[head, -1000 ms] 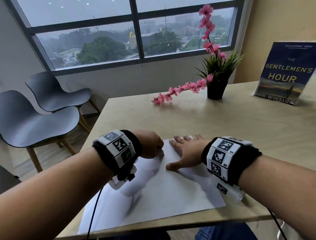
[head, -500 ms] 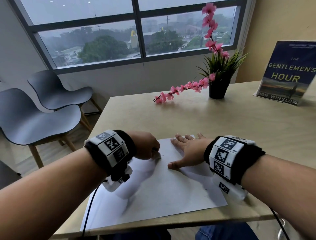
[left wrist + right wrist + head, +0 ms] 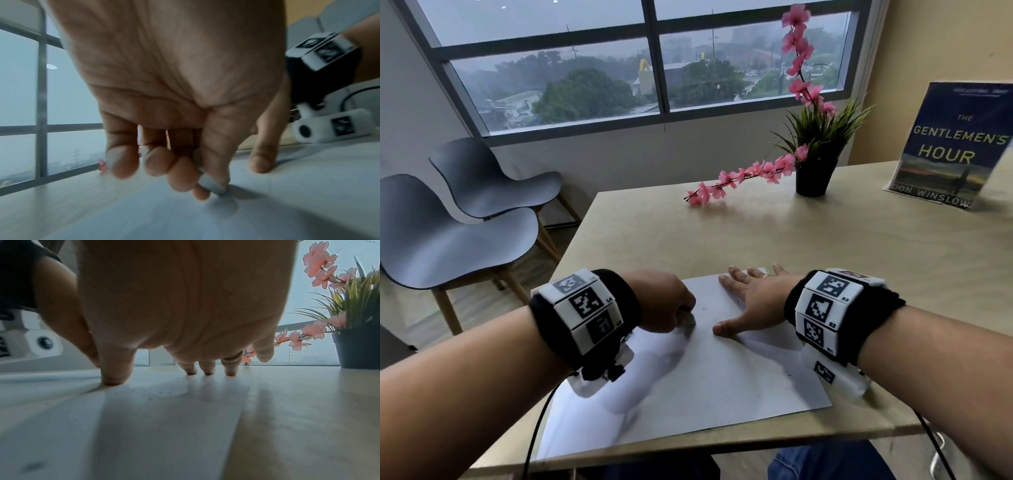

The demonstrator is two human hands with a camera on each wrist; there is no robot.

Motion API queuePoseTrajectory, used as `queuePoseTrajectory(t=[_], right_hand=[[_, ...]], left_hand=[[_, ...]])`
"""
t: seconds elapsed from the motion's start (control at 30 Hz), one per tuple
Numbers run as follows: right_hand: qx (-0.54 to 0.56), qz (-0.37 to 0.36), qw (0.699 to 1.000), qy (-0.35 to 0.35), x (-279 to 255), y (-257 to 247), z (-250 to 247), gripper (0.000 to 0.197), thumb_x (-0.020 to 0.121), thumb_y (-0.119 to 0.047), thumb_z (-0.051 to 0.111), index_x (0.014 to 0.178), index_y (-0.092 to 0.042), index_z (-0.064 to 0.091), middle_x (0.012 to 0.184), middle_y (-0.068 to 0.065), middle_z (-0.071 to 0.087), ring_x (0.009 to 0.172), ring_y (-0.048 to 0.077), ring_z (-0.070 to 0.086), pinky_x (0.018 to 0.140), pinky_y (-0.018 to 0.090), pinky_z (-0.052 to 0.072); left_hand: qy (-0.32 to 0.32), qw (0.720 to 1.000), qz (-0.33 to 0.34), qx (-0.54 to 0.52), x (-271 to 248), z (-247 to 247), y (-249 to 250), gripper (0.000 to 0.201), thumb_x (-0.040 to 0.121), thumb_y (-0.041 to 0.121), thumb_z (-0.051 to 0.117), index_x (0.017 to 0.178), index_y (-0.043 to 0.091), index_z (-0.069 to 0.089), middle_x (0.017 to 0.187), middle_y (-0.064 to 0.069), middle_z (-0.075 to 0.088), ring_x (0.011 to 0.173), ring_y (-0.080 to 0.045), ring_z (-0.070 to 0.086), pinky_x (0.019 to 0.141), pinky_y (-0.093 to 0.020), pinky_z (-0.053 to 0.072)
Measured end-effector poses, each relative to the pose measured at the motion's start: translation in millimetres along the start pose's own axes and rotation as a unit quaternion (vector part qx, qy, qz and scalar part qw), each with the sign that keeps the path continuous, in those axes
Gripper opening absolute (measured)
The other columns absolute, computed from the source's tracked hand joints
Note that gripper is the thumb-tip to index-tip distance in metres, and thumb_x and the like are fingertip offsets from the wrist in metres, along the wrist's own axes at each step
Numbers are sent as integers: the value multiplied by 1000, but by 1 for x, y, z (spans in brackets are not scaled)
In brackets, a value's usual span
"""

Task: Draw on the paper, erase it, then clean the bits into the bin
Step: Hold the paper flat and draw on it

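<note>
Two hands at work on one sheet of paper [image 3: 709, 383].
Left hand [image 3: 664, 301] pinches an eraser [image 3: 212, 186] against it (fingers curled); right hand [image 3: 753, 303] presses flat, fingers spread.

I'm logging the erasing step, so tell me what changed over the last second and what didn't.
Little changed. The left hand, pinching the eraser, shifted slightly toward the person along the paper, consistent with a rubbing stroke. Nothing was picked up or released. The right hand stays flat, pressing the sheet down near its far edge. The flower pot and book have not moved on the table.
</note>
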State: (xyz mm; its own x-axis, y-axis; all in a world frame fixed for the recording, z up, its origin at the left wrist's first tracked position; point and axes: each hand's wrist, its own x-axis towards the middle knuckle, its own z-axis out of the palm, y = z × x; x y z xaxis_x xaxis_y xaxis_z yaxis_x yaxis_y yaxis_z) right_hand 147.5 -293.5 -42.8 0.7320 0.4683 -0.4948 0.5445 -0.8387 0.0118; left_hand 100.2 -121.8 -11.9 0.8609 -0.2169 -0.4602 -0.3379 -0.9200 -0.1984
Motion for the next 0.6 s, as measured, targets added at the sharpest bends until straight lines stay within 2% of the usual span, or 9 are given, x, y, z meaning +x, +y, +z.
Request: queuePoseTrajectory(t=[0.1, 0.2, 0.33, 0.4, 0.5, 0.6], right_hand=[[-3, -1, 1000, 0, 0, 0, -1, 105, 78, -83, 36, 154, -28, -12, 162, -7, -17, 151, 22, -7, 118, 55, -5], [-1, -1, 1000, 1, 0, 1, 0, 105, 78, -84, 36, 154, -29, -12, 162, -7, -17, 151, 21, -7, 118, 55, -4], [-2, -1, 1000, 4, 1, 1, 0, 105, 78, -84, 36, 154, -29, -11, 162, -7, -16, 151, 21, -6, 118, 55, -5], [2, -8, 1000, 16, 0, 1, -1, 105, 79, -82, 38, 155, -27, -10, 163, -6, -12, 151, 21, -4, 119, 54, -5], [17, -11, 999, 50, -1, 4, -4, 106, 80, -80, 42, 155, -25, -9, 164, -1, -9, 151, 24, -5, 119, 52, -7], [-18, -1, 999, 52, 1, 10, -7, 104, 78, -81, 43, 156, -29, -3, 160, 3, -25, 148, 26, -21, 118, 55, -7]], left_hand=[[3, 1000, -11, -12, 0, -1, -7, 29, 98, 37, 42, 105, 18, 61, 102, -4, 62, 81, -22, 48, 70, -29, 39], [25, 999, -34, -22, 3, 0, -12, 26, 96, 33, 44, 105, 18, 62, 104, -5, 62, 82, -23, 50, 75, -31, 45], [7, 1000, -1, -25, -3, 6, -4, 22, 97, 29, 43, 104, 19, 61, 97, -3, 60, 79, -21, 48, 69, -29, 40], [11, 999, -18, -43, -4, 8, -7, 20, 96, 30, 45, 106, 21, 60, 95, -2, 57, 82, -22, 50, 71, -30, 42], [34, 997, -57, -44, 3, 9, -15, 21, 96, 29, 44, 108, 19, 58, 109, -6, 60, 98, -28, 55, 76, -30, 42], [43, 996, -77, -34, 10, 5, -19, 24, 97, 26, 42, 114, 16, 56, 118, -8, 58, 106, -30, 54, 74, -27, 37]])
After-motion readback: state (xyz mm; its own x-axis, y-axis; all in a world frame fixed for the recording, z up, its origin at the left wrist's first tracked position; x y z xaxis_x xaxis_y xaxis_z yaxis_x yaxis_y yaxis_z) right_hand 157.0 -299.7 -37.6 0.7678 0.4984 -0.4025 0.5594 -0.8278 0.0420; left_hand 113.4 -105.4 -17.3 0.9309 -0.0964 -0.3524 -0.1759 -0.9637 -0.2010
